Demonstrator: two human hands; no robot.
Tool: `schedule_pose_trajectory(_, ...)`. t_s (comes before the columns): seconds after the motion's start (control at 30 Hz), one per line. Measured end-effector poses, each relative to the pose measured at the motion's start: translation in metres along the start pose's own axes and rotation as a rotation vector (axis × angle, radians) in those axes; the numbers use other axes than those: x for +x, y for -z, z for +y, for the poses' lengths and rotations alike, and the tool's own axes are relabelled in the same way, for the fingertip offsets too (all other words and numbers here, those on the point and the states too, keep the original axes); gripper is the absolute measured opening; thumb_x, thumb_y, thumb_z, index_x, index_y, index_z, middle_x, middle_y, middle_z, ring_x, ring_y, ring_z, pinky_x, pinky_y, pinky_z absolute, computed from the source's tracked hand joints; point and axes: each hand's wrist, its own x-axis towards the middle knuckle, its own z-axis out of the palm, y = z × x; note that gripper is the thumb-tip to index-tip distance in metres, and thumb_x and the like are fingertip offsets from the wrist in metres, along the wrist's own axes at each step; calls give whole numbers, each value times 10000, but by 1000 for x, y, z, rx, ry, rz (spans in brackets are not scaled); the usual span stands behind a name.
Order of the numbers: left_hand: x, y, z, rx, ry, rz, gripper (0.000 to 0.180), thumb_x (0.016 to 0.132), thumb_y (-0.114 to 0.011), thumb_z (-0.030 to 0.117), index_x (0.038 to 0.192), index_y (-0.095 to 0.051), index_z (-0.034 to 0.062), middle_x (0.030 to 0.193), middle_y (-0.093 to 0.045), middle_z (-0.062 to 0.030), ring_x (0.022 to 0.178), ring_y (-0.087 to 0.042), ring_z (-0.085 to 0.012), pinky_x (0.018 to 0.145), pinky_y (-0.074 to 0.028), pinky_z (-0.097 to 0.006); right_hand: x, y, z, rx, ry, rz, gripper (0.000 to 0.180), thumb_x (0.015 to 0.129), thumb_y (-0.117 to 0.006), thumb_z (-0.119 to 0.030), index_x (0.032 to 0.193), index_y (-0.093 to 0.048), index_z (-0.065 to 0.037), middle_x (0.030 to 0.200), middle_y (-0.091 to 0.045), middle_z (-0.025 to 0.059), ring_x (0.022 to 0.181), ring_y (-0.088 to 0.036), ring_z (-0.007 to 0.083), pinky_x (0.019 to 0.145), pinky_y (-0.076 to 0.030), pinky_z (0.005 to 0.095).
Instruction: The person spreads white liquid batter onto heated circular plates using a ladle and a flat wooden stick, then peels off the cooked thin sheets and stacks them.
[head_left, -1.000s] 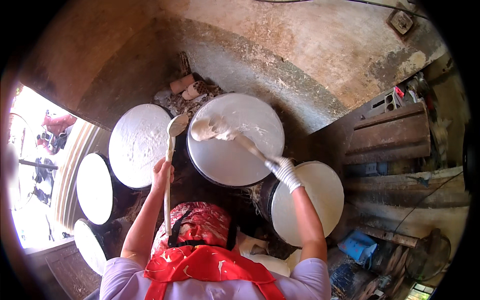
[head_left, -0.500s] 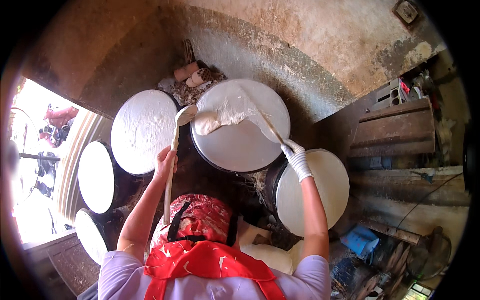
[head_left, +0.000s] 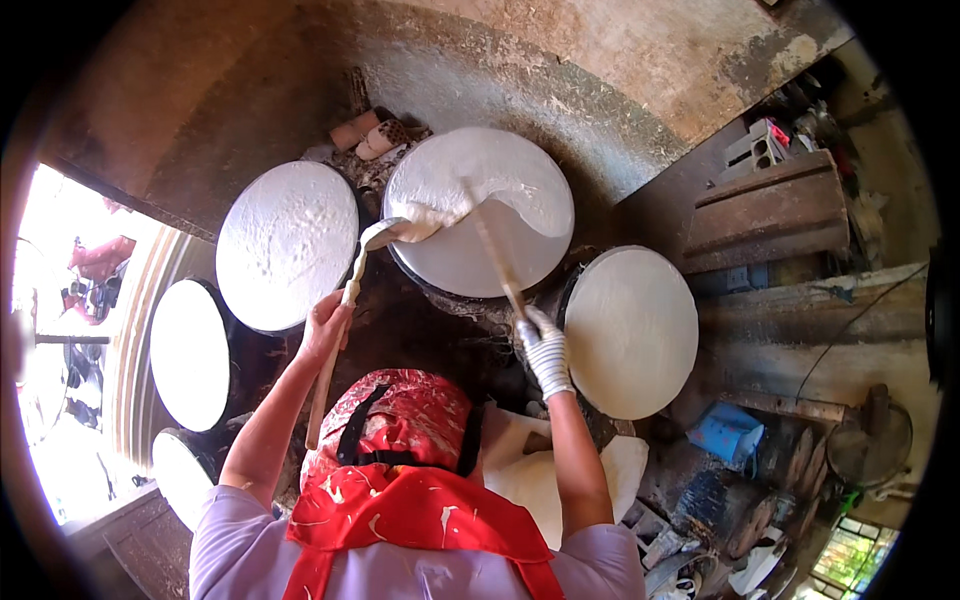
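My left hand [head_left: 326, 325] is closed around the long handle of a ladle [head_left: 383, 233], its bowl at the left rim of a large round white surface [head_left: 485, 265]. Thick pale batter [head_left: 432, 222] touches or meets the bowl and coats the far part of that surface, leaving a smoother grey-white area nearer me. My right hand [head_left: 545, 355], in a white striped glove, grips a wooden stick [head_left: 494, 245] that slants over the same surface. The stick's far end is smeared by motion, so its shape cannot be made out.
More round white surfaces stand at left [head_left: 287, 245] and right [head_left: 632, 330]. A pale sheet-like piece [head_left: 535, 485] lies below my right forearm. Clay pieces [head_left: 383, 138] lie against the far wall. A blue plastic item [head_left: 727, 433] and wooden boards [head_left: 768, 212] are at right.
My right hand and stick have moved left and nearer to me. The ladle's bowl has shifted to the batter's left end. The batter's bare edge has changed shape, and the whole view has shifted slightly.
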Motion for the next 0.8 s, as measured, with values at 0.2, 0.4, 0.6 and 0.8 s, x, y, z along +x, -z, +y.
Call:
schedule_pose_trajectory(0.2,-6,33,5,-105,-56,-205,233,902,-480,229,1007,-546,32,605,-447,7,402,-420,-75,357,-339,-203,-69,-63,-8,-131,148,149,374,815,-661,-238,1128,-595,-46,984,-651,171,851,-640,267,785,-498,352)
schedule_pose_trajectory(0.4,-10,44,44,-557,-130,-346,275,941,-440,270,1079,-502,40,648,-452,-20,411,-410,-81,378,-343,-200,-71,-223,-123,913,-149,103,372,918,-532,-157,1274,-431,-122,772,-558,5,489,-467,62,446,-430,199)
schedule_pose_trajectory(0.6,-26,74,21,-604,-58,-400,354,946,-413,258,1202,-458,18,657,-452,-37,403,-396,-91,390,-345,-202,6,-328,-117,961,-416,46,307,930,-443,-429,1063,-509,-161,534,-448,-34,352,-335,53,308,-281,210)
schedule_pose_trajectory(0.8,-44,107,-16,-639,63,-374,400,938,-425,270,1251,-423,21,660,-422,-32,392,-355,-86,385,-334,-204,-78,-286,-85,1076,-519,125,509,843,-576,-487,1217,-493,-151,577,-502,-20,367,-366,78,344,-307,233)
